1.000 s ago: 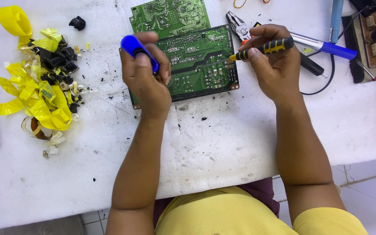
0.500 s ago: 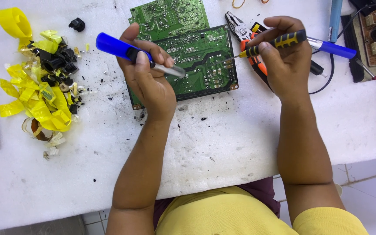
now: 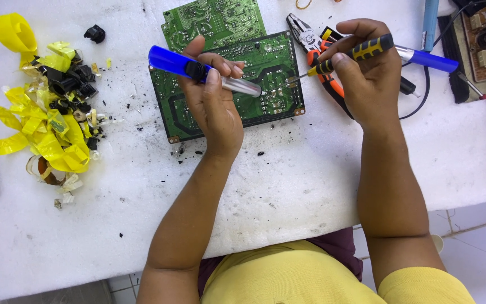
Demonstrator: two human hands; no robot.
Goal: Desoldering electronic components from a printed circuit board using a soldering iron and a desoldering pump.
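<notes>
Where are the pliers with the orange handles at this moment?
In the head view, the pliers lie on the white foam mat at the top, right of the green circuit board, partly hidden under the right hand.

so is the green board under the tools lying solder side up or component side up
Solder side up: the green board lies flat, showing traces and joints, no parts.

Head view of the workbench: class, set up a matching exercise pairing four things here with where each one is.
1 blue-handled tool
2 black-and-yellow-handled tool
3 yellow tape scraps
4 pliers

A lying on the white mat behind the right hand
B in the left hand
C piled at the mat's left side
D in the right hand

Pairs: 1-B, 2-D, 3-C, 4-A
</notes>
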